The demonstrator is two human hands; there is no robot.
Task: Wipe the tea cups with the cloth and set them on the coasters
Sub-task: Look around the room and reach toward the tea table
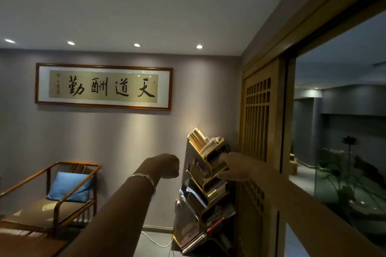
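Ahead, left hand [167, 166] fisted, right hand [234, 168] outstretched

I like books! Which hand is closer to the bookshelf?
The right hand. It reaches out in front of the bookshelf, seeming to touch its upper part. The left hand is a fist held up in the air, off to the shelf's left.

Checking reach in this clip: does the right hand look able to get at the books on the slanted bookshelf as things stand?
Probably yes. The right hand is stretched out in front of the bookshelf, level with its upper tiers, and nothing shows between them. Whether it actually touches a book cannot be told. The left hand is curled, off to the side.
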